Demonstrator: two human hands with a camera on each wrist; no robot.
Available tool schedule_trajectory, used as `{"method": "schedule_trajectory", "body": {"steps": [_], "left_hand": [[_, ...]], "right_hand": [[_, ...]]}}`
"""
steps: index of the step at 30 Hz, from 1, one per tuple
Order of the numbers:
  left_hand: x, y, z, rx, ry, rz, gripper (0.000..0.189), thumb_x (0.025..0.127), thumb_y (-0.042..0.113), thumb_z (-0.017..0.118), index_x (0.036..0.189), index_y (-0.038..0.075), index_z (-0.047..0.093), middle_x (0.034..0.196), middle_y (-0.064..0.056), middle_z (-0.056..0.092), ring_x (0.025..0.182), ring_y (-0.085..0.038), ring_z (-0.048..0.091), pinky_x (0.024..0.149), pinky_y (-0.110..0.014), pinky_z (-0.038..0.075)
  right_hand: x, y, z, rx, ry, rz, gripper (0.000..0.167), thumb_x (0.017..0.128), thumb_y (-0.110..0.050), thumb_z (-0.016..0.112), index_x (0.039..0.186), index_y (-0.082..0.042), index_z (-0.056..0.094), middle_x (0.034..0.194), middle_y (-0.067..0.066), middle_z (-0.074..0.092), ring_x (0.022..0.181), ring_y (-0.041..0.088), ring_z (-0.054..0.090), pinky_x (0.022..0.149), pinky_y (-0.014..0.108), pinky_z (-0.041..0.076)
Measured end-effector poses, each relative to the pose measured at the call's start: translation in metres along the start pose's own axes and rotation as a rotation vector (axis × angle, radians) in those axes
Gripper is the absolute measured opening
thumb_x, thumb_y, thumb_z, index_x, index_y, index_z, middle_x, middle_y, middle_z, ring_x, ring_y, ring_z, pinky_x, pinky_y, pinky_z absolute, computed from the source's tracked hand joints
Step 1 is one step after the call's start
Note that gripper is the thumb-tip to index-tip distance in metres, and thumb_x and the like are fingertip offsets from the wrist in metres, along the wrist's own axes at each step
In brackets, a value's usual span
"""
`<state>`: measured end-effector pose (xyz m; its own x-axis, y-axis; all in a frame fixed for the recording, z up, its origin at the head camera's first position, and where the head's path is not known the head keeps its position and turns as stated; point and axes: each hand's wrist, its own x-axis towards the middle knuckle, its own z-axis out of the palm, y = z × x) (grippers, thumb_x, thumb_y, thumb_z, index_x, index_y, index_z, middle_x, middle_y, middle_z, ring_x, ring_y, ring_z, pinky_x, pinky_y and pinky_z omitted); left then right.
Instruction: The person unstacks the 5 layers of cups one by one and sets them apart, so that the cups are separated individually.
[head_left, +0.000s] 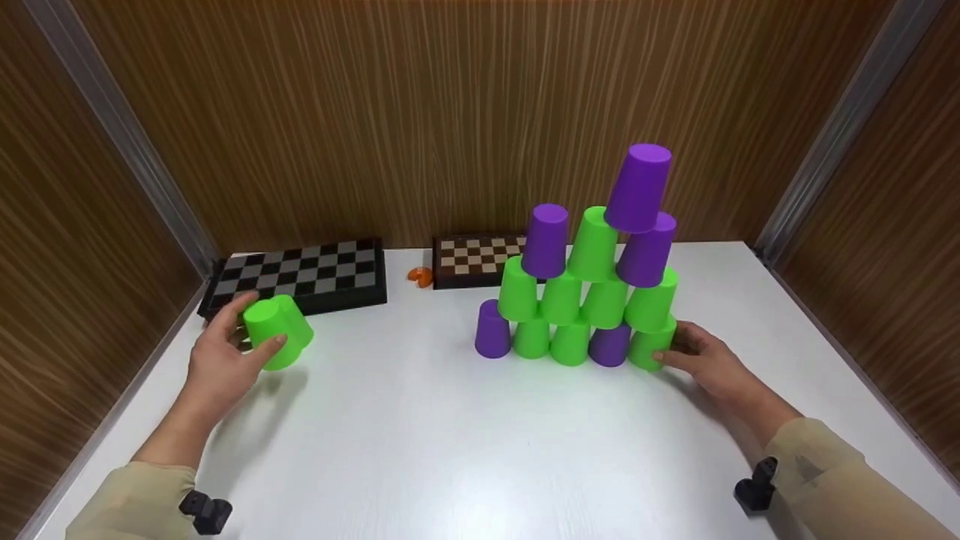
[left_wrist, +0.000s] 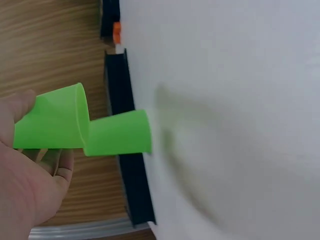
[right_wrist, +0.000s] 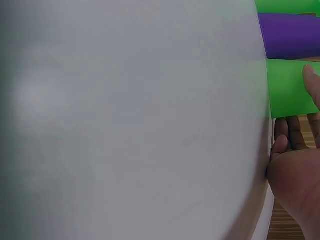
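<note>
My left hand (head_left: 225, 361) grips a green cup (head_left: 270, 337), mouth down, with the thumb in front and fingers on the far side. A second green cup (left_wrist: 120, 133) appears right beyond the held cup's rim in the left wrist view, with its own mouth close to the table. On the right, my right hand (head_left: 709, 366) holds the bottom-right green cup (head_left: 646, 351) of a stepped cup stack, thumb at its front and fingers along its side. Upside-down purple and green cups make up the rows, and one purple cup (head_left: 637, 187) sits highest, over the right side.
A large black-and-grey checkered board (head_left: 300, 271) lies at the back left. Behind the stack is a smaller brown checkered board (head_left: 480, 256), beside an orange object (head_left: 421, 277). Wooden panels (head_left: 420, 112) enclose the white table (head_left: 420, 420) at the back and sides.
</note>
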<state>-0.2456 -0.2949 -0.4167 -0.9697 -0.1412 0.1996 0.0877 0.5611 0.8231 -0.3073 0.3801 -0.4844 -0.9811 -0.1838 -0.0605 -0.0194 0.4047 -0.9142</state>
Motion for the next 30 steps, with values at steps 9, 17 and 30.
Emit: {"method": "schedule_trajectory", "body": {"steps": [9,17,30], "left_hand": [[0.001,-0.033,0.004,-0.011,0.012,-0.094,0.079,0.099,0.007,0.075,0.165,0.006,0.031,0.161,-0.028,0.042,0.144,-0.047,0.046,0.116,-0.056,0.042],[0.004,-0.043,0.012,-0.027,-0.003,-0.150,0.078,0.099,0.005,0.074,0.164,0.004,0.030,0.164,-0.028,0.038,0.146,-0.048,0.043,0.118,-0.057,0.041],[0.006,-0.051,0.014,-0.061,-0.031,-0.195,0.081,0.101,0.009,0.072,0.167,0.009,0.026,0.168,-0.025,0.032,0.149,-0.048,0.038,0.119,-0.058,0.039]], "right_hand": [[-0.001,-0.001,0.000,-0.027,-0.003,-0.012,0.074,0.102,-0.026,0.074,0.161,0.000,0.037,0.155,0.021,0.049,0.143,0.034,0.045,0.112,0.029,0.038],[-0.001,0.000,0.000,-0.031,-0.006,-0.009,0.075,0.102,-0.026,0.075,0.161,0.001,0.036,0.156,0.023,0.048,0.144,0.037,0.044,0.119,0.048,0.033],[-0.001,-0.001,0.000,-0.012,0.002,-0.003,0.076,0.101,-0.025,0.075,0.160,0.002,0.036,0.157,0.025,0.046,0.146,0.040,0.041,0.123,0.056,0.027]]}}
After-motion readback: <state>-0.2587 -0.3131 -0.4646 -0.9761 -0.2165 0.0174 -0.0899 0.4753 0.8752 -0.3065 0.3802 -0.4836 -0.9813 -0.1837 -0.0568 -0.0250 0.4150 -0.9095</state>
